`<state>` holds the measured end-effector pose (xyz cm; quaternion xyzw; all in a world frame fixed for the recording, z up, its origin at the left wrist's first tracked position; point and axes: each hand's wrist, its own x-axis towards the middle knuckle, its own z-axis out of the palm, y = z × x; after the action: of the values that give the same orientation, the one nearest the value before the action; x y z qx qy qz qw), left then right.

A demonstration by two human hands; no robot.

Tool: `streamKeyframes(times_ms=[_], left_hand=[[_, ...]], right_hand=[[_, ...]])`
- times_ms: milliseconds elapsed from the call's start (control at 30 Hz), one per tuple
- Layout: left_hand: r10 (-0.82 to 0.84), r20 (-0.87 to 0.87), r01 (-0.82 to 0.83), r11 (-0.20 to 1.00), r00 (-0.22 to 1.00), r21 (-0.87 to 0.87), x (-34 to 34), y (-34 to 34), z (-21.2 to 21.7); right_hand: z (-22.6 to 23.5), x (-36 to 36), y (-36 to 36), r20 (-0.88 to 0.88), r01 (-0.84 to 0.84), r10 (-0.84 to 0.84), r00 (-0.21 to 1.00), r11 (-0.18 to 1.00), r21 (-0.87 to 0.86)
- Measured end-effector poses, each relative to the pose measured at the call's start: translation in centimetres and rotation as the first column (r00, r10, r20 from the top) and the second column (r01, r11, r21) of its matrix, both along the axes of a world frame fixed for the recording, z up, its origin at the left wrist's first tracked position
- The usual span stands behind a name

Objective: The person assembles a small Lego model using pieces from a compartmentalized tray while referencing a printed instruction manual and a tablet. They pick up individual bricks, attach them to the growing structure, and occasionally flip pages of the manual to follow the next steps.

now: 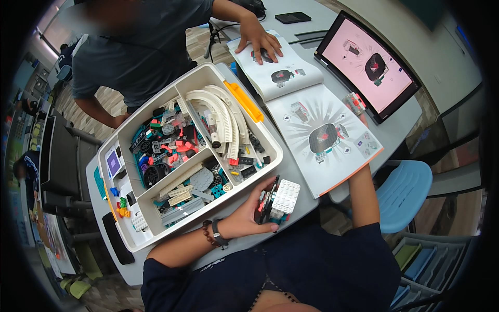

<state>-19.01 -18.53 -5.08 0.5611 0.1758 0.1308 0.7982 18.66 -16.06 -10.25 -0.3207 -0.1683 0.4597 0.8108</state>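
My left hand (248, 214) is closed around a toy-brick model (285, 196) in front of the parts box. The model has a white studded plate on top, with black and teal pieces beside and below it. My right hand (363, 119) is mostly hidden behind the open instruction booklet (297, 130), and its forearm passes under the booklet's lower right edge. A bit of that hand shows at the far edge, against a small brick build (355, 103) in clear, red and grey. The booklet's page pictures a dark rounded model with smaller parts around it.
A white divided parts box (193, 77) holds loose bricks (182, 138) and curved white track pieces (232, 112). Behind the booklet stands a lit laptop screen (368, 65); a phone (293, 18) lies farther back. Across the table, another person's hand (258, 39) rests on the booklet. A blue chair (405, 195) stands right.
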Motion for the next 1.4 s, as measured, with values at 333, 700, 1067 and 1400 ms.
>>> streamKeyframes(times_ms=[333,700,1067,1400], left_hand=[[-0.008,0.031,0.004,0.993,1.000,0.117,0.0,0.2,-0.9],[-0.030,0.052,0.022,0.989,0.998,0.146,-0.1,0.3,-1.5],[-0.028,0.128,0.018,0.997,0.991,0.080,0.1,-0.3,-1.2],[-0.030,0.140,0.007,0.987,0.990,0.162,0.0,-0.1,-0.9]], right_hand=[[0.4,-0.1,-1.5,-0.071,-0.098,0.101,0.992,0.995,0.035],[0.3,-0.3,-1.8,-0.102,-0.148,0.153,0.983,0.987,0.057],[1.2,-0.5,-2.2,-0.064,-0.239,0.243,0.968,0.969,0.065],[1.3,-0.7,-2.6,-0.041,-0.274,0.275,0.960,0.961,0.038]])
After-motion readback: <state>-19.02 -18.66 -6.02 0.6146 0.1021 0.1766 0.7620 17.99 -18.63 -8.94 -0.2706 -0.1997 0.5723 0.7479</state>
